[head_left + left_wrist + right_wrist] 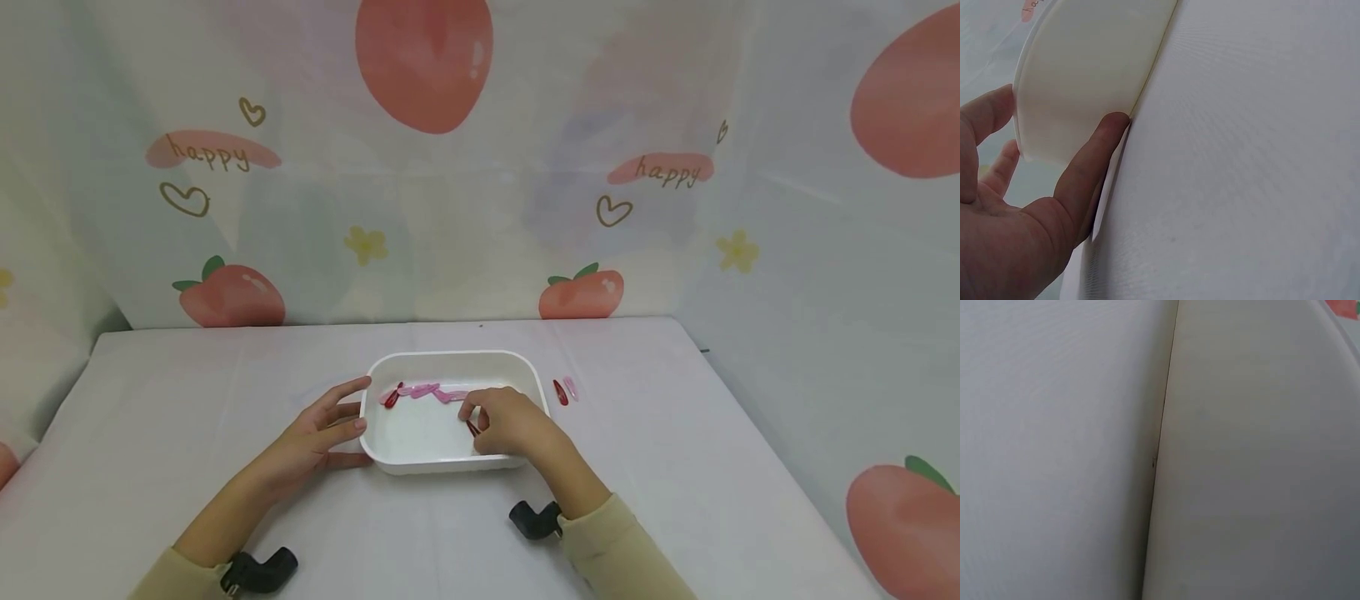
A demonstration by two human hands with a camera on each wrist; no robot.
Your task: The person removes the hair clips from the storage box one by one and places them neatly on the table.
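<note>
A white rectangular tray (420, 435) stands on the table. Several pink hair clips (422, 390) lie in a row along its far side, with a red hair clip (392, 397) at the left end. My right hand (512, 422) reaches over the near right part of the tray and pinches another red hair clip (472, 428) low inside it; the fingers partly hide this clip. Spread fingers of my left hand (315, 437) touch the tray's left end. Seen from the left wrist, the left thumb (1094, 162) rests against the tray's outer wall (1085, 69). The right wrist view shows no hand.
Just right of the tray, a red hair clip (560, 392) and a pink hair clip (571, 388) lie side by side on the white-covered table (675, 467). Behind the table hangs a fruit-printed cloth (465, 225). Each wrist carries a black mount (536, 521).
</note>
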